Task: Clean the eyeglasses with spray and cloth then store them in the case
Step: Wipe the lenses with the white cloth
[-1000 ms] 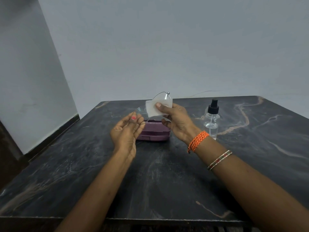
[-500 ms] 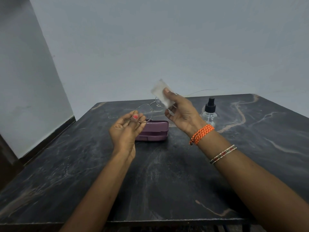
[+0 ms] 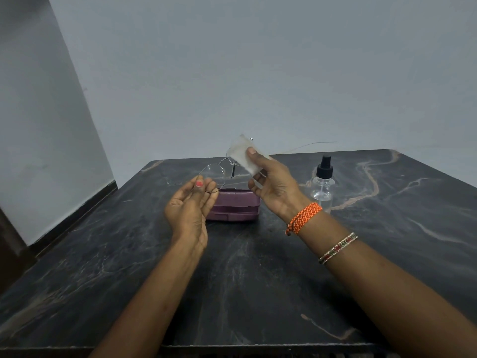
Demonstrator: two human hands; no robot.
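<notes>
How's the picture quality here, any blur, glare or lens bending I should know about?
Head view: soft, even, dim light with no hard shadows; wide-angle bending bows the dark marble table edges and the wall corner; the white cleaning cloth in the right hand looks slightly smeared; the thin wire-rimmed eyeglasses pinched by the left hand are faint against the table; no strong glare on the clear spray bottle.

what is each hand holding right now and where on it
The left hand pinches the eyeglasses at the rim of one lens. The right hand pinches the white cloth over the other lens, thumb on top.
</notes>
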